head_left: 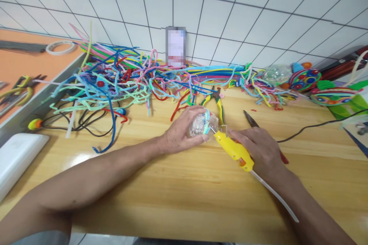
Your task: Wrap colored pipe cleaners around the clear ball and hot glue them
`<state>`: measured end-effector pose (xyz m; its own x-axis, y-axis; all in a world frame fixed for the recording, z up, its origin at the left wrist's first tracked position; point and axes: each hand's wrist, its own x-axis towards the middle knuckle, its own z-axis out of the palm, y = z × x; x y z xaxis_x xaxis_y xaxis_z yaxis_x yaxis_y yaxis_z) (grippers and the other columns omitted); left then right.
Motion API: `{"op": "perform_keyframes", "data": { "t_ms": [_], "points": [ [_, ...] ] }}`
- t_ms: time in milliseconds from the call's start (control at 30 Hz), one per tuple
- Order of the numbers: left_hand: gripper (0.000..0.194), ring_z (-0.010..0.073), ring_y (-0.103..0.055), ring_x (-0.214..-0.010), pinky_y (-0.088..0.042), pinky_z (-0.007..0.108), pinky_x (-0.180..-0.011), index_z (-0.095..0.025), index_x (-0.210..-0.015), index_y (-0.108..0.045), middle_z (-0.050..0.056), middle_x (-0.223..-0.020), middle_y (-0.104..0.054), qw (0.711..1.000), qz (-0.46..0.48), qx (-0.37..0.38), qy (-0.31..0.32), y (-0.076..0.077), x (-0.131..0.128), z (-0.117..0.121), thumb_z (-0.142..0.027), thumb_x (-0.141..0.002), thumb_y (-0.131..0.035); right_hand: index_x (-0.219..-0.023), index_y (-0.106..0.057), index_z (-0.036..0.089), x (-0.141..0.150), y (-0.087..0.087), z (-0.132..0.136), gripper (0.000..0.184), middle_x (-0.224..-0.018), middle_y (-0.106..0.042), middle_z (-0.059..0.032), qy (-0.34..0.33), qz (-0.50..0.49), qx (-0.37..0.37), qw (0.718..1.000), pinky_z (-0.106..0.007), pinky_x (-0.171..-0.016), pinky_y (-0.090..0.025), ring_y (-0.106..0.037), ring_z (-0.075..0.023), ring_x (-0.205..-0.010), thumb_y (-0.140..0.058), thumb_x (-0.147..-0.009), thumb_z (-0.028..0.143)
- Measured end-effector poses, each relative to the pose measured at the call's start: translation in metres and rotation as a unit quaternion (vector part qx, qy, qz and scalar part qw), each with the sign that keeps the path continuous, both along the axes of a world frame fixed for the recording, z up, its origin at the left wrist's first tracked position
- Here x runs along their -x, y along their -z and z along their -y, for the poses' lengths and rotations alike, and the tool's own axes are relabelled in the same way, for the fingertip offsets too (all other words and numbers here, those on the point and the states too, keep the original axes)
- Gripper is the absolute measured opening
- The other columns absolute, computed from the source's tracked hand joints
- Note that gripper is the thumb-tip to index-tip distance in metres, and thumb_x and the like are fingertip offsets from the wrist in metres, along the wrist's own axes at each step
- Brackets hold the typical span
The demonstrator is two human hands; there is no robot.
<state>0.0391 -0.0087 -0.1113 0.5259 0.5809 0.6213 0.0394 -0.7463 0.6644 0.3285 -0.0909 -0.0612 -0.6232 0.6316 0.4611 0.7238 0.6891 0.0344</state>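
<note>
My left hand [181, 130] is wrapped round a clear plastic ball [197, 124] that has light blue and yellow-green pipe cleaner across it. In my right hand [255, 147] is a yellow hot glue gun [232, 147], its nozzle at the ball's right side, against or very close to the pipe cleaner. A glue stick [274, 191] sticks out of the gun's rear. Just behind the ball lie yellow-and-green handled pliers [220, 109]. Another pair of pliers [250, 118] with red handles lies partly hidden beneath my right hand.
A tangled heap of coloured pipe cleaners [123, 76] spreads along the wall. A phone [176, 46] leans there. Decorated balls [304, 79] stand back right; a black cable [316, 125] runs across the right. A white box-like device [20, 157] lies left, near black cords [83, 120].
</note>
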Motion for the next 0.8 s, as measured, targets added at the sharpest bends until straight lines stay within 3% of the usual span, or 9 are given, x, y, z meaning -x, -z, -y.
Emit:
{"op": "perform_keyframes", "data": {
  "t_ms": [567,800],
  "points": [
    [0.071,0.0362,-0.052,-0.146,-0.043,0.06,-0.122,-0.026,-0.156,-0.042,0.018,-0.151,-0.055,1.0,-0.015,0.014,0.002,0.0,0.0003,-0.0004,-0.039,-0.095,-0.075,-0.141,-0.06,0.014,0.0028,0.0006,0.0015,0.039,-0.097,-0.076,-0.0099,-0.007,0.007,0.004,1.0,-0.04,-0.074,-0.045,-0.065,-0.0249,-0.084,-0.049,-0.109,0.032],
    [0.069,0.034,-0.054,-0.143,-0.046,0.057,-0.12,-0.025,-0.155,-0.042,0.018,-0.148,-0.055,1.0,0.002,0.0,-0.005,0.0007,-0.0006,-0.0013,-0.04,-0.096,-0.075,-0.154,-0.053,0.017,-0.0024,-0.0012,0.0032,0.051,-0.102,-0.075,-0.012,-0.014,-0.017,0.012,1.0,-0.041,-0.075,-0.048,-0.066,-0.0262,-0.086,-0.045,-0.111,0.042]
  ]
}}
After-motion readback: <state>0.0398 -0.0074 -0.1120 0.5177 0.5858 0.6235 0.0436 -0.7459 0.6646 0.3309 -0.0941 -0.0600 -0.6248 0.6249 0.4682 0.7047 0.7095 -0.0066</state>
